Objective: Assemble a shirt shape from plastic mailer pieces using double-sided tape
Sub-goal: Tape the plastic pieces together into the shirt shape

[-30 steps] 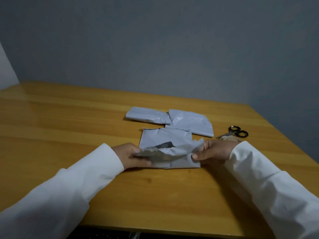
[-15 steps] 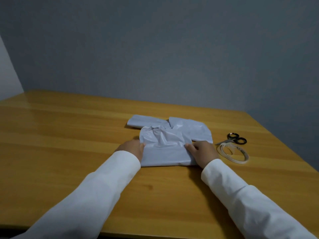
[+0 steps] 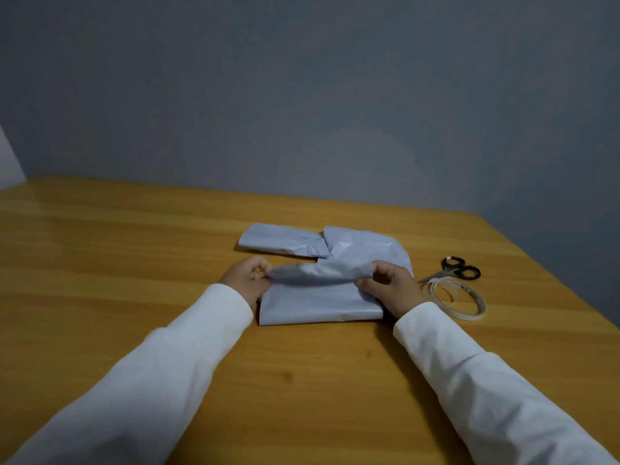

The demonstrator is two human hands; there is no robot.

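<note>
While both hands pinch its far edge, the body piece (image 3: pixel 318 302) of grey mailer plastic lies on the wooden table (image 3: pixel 100 263), its near part flat and its far edge lifted and curled toward the person. The left hand (image 3: pixel 246 280) grips the left corner of that raised edge between curled fingers and thumb; the right hand (image 3: pixel 391 286) does the same at the right corner, so the edge stretches as a blurred band between them. Both arms wear white sleeves (image 3: pixel 161 374). Just beyond the raised edge lie two more grey pieces: a left sleeve piece (image 3: pixel 278 239) and a right sleeve piece (image 3: pixel 365 245), meeting near the middle. To the right of the right hand, a ring of tape (image 3: pixel 468 312) rests on the table, with black-handled scissors (image 3: pixel 453 270) just behind it. A grey wall (image 3: pixel 302 95) rises behind the table.
</note>
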